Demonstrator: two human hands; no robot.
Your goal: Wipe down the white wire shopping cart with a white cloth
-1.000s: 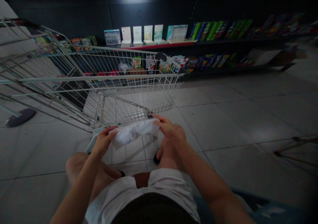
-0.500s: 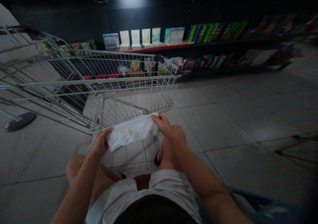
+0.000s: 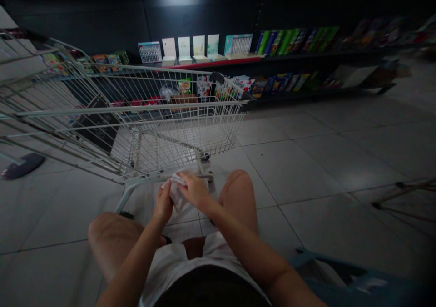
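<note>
A crumpled white cloth [image 3: 176, 191], folded small, is pinched between my two hands in front of my knees. My left hand [image 3: 163, 203] holds its lower left side, and my right hand [image 3: 194, 189] presses on its top edge. Just beyond them stands a wire shopping cart [image 3: 163, 134], its near frame a short way past my fingers. Neither hand touches the cart. The cloth's folded inner part is hidden by my fingers.
Low dark shelves [image 3: 306, 61] with books, cards and boxes run along the back wall. Grey floor tiles [image 3: 299, 170] spread to the right, with a thin metal stand [image 3: 398, 198] at the right edge. A blue bag [image 3: 340, 275] lies at lower right.
The white cloth, spread wide between my hands before, is now folded into a small bundle. My hands have moved close together. The view has shifted slightly.
</note>
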